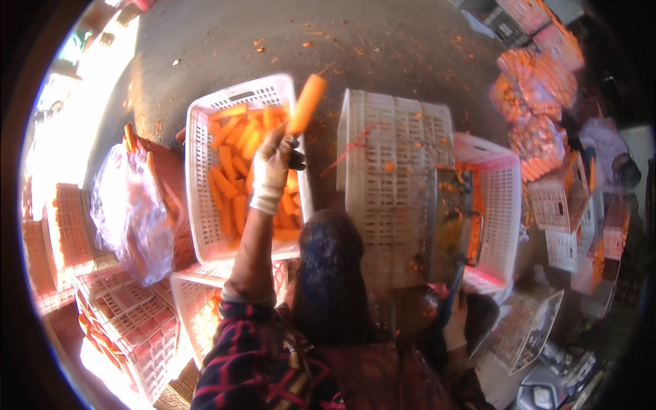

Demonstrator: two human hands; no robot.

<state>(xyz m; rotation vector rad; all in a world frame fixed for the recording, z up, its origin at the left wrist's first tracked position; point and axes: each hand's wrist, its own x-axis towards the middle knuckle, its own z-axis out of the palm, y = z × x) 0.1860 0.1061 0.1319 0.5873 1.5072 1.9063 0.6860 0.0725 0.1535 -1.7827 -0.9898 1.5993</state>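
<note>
My left hand [272, 164], in a whitish glove with dark patches at the fingers, is closed round the lower end of a carrot [307, 104]. The carrot points up and away, over the right rim of a white plastic crate [193, 171] filled with orange carrot pieces [236, 154]. At the lower right, my right hand [456, 326] is closed round a slim tool with a dark bluish handle [447, 306]; its far end is blurred, and I cannot tell its exact kind. Just beyond that hand is an upturned pale crate [396, 171] with carrot scraps on it.
Another white crate [507, 219] with carrots stands to the right, partly covered by a board [447, 225]. Bagged carrots [540, 89] are piled at the far right. A plastic-wrapped bundle [126, 205] and stacked crates [133, 314] lie left. Carrot scraps litter the floor [328, 41].
</note>
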